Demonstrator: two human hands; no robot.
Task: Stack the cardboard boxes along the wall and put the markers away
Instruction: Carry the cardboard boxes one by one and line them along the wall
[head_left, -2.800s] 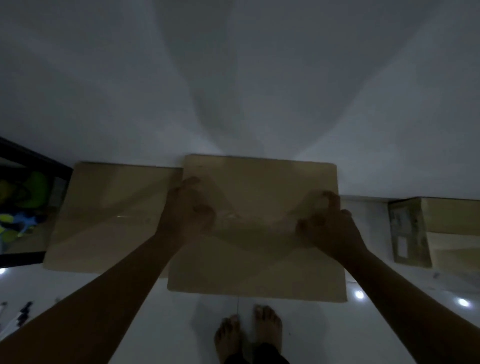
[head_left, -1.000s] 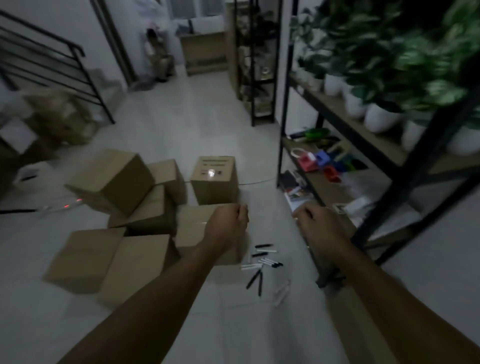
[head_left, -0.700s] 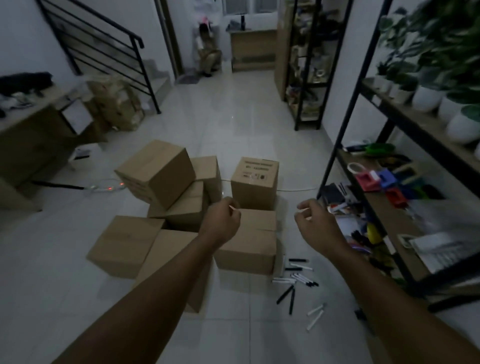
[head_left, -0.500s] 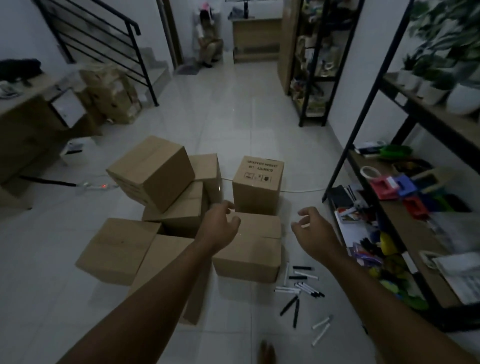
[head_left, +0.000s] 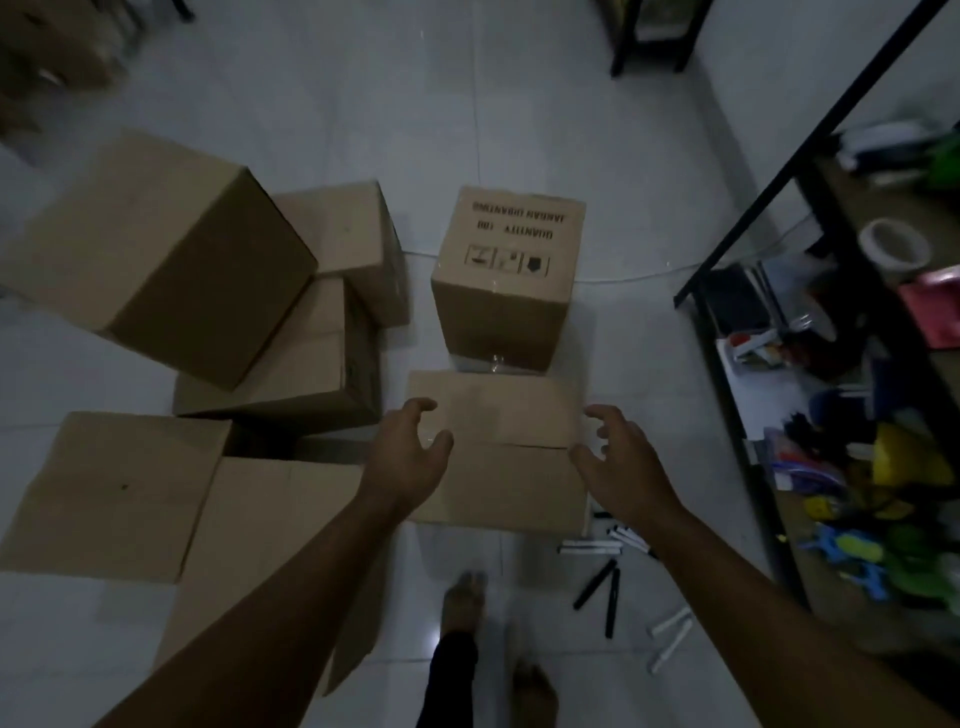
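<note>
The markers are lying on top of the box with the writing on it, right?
No. The markers are lying on the floor, near the right hand, as the head view shows. The box with the writing has nothing on top.

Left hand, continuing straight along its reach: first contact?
Probably the low box directly ahead: the left hand, fingers spread, heads for its left edge. Depth is unclear, so contact isn't confirmed.
</note>
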